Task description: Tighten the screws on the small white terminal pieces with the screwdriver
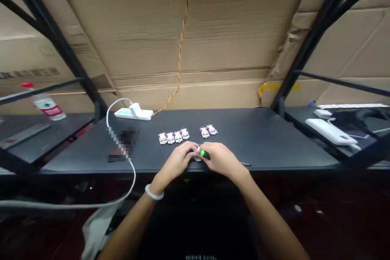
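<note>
Near the desk's front edge my two hands meet over a small white part (198, 159), mostly hidden by the fingers. My left hand (182, 157) is closed on its left side, thumb and fingers pinched together. Closed at the right, my right hand (219, 158) grips a small tool with a black and bright green handle (204, 154); its tip is hidden. Just beyond the hands, several white-and-purple parts (174, 136) lie in a row. Two similar parts (209, 131) sit apart to the right of that row.
A thin metal rod (245, 164) lies right of my right hand. At the back left is a white power strip (134, 113) with a plugged-in charger and white cable (134, 174). Black frame posts (288, 71) flank the dark desk (268, 138); cardboard stands behind.
</note>
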`<state>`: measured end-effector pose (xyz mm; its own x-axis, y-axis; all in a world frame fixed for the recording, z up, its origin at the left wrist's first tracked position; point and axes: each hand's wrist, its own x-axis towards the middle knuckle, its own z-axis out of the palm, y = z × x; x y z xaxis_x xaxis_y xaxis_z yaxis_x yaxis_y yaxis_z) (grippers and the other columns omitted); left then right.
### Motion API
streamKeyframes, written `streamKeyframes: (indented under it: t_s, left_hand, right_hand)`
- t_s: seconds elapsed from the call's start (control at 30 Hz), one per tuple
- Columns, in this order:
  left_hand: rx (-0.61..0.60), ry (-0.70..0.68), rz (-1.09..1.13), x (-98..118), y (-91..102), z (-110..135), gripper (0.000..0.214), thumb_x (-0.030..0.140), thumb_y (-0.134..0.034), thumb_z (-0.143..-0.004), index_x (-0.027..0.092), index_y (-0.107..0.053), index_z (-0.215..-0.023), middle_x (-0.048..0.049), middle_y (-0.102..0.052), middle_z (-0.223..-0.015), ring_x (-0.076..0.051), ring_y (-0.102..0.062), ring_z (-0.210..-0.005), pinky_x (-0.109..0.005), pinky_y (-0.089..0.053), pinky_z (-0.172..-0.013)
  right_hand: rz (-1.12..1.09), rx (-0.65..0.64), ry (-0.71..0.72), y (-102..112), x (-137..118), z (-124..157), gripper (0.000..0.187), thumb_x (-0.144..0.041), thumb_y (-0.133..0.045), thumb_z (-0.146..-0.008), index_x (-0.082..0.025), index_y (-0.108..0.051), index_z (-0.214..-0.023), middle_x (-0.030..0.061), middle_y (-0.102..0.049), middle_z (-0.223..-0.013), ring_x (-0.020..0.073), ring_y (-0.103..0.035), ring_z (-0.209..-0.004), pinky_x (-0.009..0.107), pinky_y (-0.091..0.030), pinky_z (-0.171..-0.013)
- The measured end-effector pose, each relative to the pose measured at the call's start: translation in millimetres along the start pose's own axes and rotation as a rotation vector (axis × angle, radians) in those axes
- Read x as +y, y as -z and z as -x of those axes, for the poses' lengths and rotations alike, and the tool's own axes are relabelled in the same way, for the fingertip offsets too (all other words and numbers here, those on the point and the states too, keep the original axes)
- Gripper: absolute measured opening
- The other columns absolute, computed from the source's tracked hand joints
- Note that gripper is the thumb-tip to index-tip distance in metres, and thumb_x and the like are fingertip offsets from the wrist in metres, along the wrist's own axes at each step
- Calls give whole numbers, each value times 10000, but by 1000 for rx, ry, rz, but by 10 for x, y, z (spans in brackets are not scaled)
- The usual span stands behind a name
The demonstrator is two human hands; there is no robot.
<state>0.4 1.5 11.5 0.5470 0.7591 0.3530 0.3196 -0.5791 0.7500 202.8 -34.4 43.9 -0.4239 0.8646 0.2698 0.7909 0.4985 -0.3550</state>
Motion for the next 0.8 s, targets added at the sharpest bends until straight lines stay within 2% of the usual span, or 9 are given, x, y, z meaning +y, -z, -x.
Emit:
streamKeyframes:
  t_s: [0.17, 0.4, 0.57, 0.8]
  left_hand:
    - [-14, -18, -34, 5, 20, 7, 179, 228, -520, -1032, 216, -659, -920, -73, -722, -1137, -229, -670, -1086, -352, -505, -1021]
    - [-31, -48, -79, -8, 2, 23, 174, 206, -500, -1043, 208, -639, -938, -88, -699, -1177, -234, -668, -1118, -362, -511, -1032]
    - [-38, -112, -159, -37, -19, 37, 178, 201, -483, -1063, 208, -638, -975, -86, -689, -1184, -231, -669, -1113, -367, -534, -1020]
    - [-63, -121, -271, -15, -59, 49, 182, 183, -475, -1069, 203, -636, -985, -101, -684, -1252, -244, -671, -1147, -389, -543, -1029]
  right_hand:
    - [-3, -21, 13, 15, -3, 10, 48, -152, -718, -949, -194, -740, -951, 69, -778, -989, 212, -729, -890, 280, -459, -771]
    - [-68, -56, 67, 67, 30, 42, 160, -79, -681, -923, -205, -752, -993, 60, -774, -1031, 211, -732, -949, 284, -492, -835]
    - [-57, -66, 52, 115, 35, 62, 129, -104, -671, -945, -196, -746, -996, 67, -751, -1037, 205, -716, -923, 283, -491, -828]
    - [-67, -75, 37, 120, 71, 81, 139, -173, -679, -977, -206, -759, -1086, 78, -760, -1067, 225, -724, -972, 312, -506, -869]
